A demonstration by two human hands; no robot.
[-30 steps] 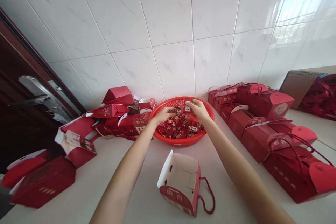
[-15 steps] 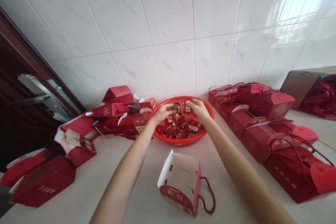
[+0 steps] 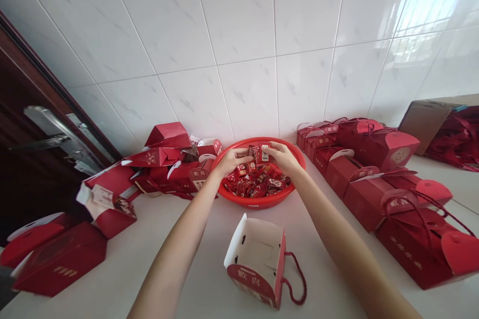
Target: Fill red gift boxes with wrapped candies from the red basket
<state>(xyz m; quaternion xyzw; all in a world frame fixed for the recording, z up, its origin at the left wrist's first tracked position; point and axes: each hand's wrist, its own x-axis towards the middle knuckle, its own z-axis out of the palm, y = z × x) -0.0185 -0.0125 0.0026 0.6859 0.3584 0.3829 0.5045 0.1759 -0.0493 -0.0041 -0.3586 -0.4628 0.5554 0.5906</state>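
Wall (image 3: 243, 20): white tiles with grey streaks, behind a white table (image 3: 168, 259).
Door (image 3: 18, 159): dark reddish brown, silver handle (image 3: 47, 142), far left.
Left-side boxes (image 3: 118, 222): red cartons, several open or tipped, heaped toward the wall; 歡喜 shows on one by the basket, while gold print on the nearest is blurred.
Left hand (image 3: 234, 161): over the basket, thumb and fingers closed on a dark red packet (image 3: 253, 151).
Basket (image 3: 254, 203): red plastic, filled with wrapped sweets (image 3: 258, 179); wrapper print too small to read.
Open box (image 3: 258, 249): in front of the basket, pale inside, 歡喜 on its red end, rope handle (image 3: 303, 274) at right.
Right hand (image 3: 284, 157): pinching a white-labelled packet (image 3: 265, 154) above the sweets, just beside the other; its dark characters are unreadable.
Right-side boxes (image 3: 366, 202): closely set red cartons, several flaps reading 歡喜, gold characters on the nearest unclear.
Cardboard box (image 3: 426, 122): far right, dark red contents.
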